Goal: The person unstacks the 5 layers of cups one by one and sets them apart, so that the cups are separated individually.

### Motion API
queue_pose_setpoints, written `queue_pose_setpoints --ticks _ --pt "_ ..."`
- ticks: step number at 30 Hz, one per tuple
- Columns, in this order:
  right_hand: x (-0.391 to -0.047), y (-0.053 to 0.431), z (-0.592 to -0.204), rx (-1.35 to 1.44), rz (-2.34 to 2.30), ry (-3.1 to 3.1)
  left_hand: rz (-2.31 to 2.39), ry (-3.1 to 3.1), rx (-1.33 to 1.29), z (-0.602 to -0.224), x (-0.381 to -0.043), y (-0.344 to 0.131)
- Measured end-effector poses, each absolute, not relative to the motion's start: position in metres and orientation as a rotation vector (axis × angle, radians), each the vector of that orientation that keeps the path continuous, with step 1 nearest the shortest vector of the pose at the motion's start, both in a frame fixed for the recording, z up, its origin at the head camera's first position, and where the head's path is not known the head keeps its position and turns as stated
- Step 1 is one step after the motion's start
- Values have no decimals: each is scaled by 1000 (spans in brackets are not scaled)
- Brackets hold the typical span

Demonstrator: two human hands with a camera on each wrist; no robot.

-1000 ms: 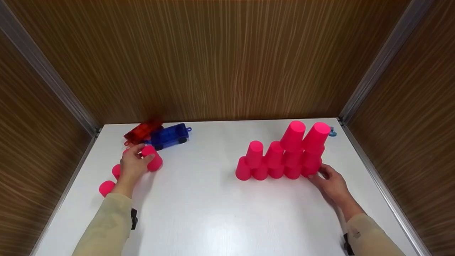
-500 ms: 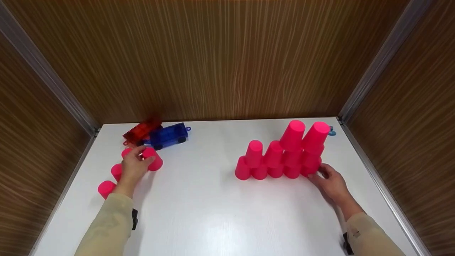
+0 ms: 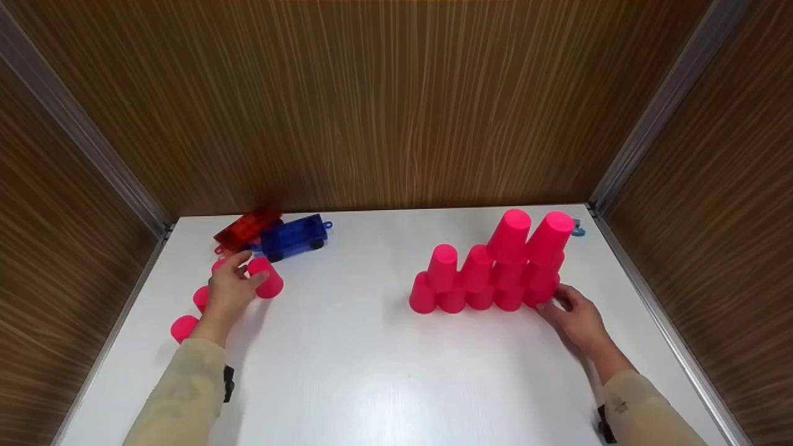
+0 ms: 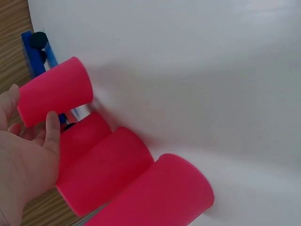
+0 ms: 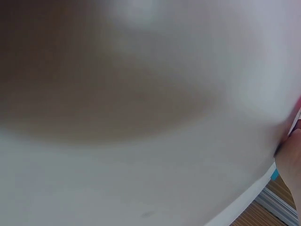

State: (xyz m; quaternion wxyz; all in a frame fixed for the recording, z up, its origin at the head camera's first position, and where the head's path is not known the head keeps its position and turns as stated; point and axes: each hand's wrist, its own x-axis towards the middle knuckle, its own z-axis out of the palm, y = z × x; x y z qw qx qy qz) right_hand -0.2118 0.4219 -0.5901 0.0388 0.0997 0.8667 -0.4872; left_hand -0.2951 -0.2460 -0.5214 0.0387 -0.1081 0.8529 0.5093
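Left hand (image 3: 229,294) sits slightly further left than before, thumb and fingers about a cup (image 3: 267,280) left of centre; whether they grip, I cannot tell. Right hand (image 3: 579,319) pinches the base of a stack (image 3: 509,279), right of centre. Blue cart (image 3: 294,238) and red cart (image 3: 246,230) lie upper left on the counter (image 3: 372,359).

Head camera high, facing forward-down; wrist cameras near tabletop (image 3: 372,365); head, left wrist share pink cup (image 3: 267,284).
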Motion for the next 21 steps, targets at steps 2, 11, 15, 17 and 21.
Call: queue_pose_setpoints --ticks 2,11,15,17,21 --pt "-212 422 -591 292 -1485 2670 1566 2626 -325 -513 -292 -244" --pt "-212 421 -589 312 -1509 2645 1599 2754 -148 -462 -283 -211" --pt "-212 418 -589 323 -1514 2631 1631 2761 55 -443 -283 -177" --pt "-212 418 -589 330 -1513 2625 1642 2755 180 -437 -283 -157" --pt "-213 417 -589 355 -1523 2600 1638 2748 435 -428 -284 -113"
